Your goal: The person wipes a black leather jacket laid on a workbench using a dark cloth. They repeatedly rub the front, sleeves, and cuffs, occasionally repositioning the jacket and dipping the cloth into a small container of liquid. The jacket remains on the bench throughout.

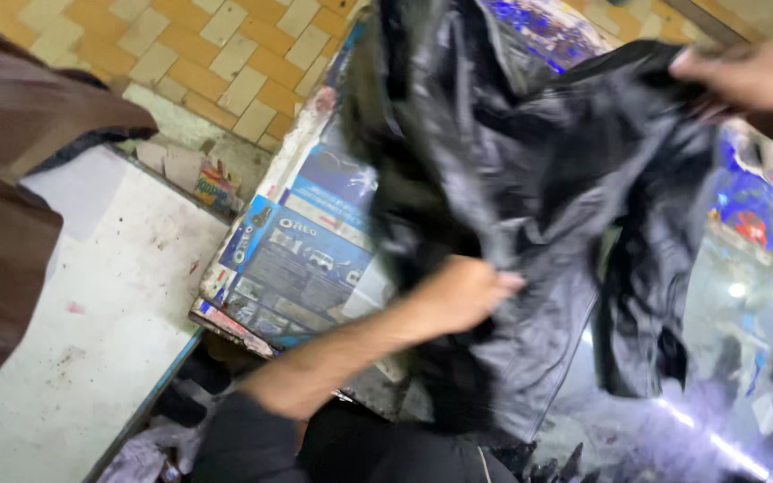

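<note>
Black shiny garment [539, 206], seemingly a jacket, hangs spread between two bare hands: the left hand [462, 291] is closed on a fold at its middle, the right hand [753, 80] pinches its upper edge high and well off to the far side. Handled well, both grips would stay firm and apart so the slippery cloth opens flat. Beneath the lower grip lies a table covered in blue printed wrapper sheet [301, 250]; a white worktop [100, 313] sits beyond, by a tiled floor [208, 54].

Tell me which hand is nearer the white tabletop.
Left. The left hand grips the black garment near the middle, closer to the white tabletop; the right hand holds the garment's top edge at far right.
</note>
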